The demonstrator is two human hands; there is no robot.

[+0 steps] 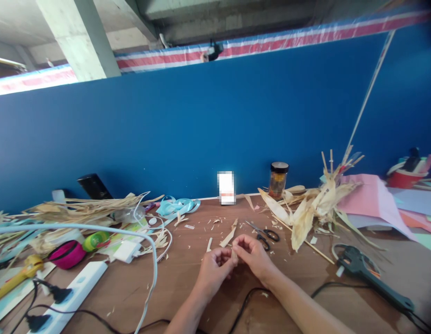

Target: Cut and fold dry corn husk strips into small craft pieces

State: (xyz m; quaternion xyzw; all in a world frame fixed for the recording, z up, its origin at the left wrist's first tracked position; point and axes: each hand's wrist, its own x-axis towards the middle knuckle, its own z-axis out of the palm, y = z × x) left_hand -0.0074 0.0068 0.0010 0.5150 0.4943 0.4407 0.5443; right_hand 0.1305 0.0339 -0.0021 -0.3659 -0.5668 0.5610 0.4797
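My left hand (pixel 215 272) and my right hand (pixel 254 259) meet low over the middle of the table, fingertips pinched together. Between them is a small pale piece (pixel 234 254), the colour of dried corn husk; fingers cover most of it. Just beyond the hands lies a pointed strip of corn husk (pixel 229 235). Black-handled scissors (pixel 263 234) rest partly open, close behind my right hand. A short white stick (pixel 209 245) lies behind my left hand.
A glue gun (pixel 373 274) lies at right, near a corn husk bundle (pixel 302 222) and a lidded jar (pixel 279 180). At left are a power strip (pixel 84 284), a white cable (pixel 155 260), a pink tape roll (pixel 67 254) and blue ribbon (pixel 177 207). Husk scraps litter the brown table.
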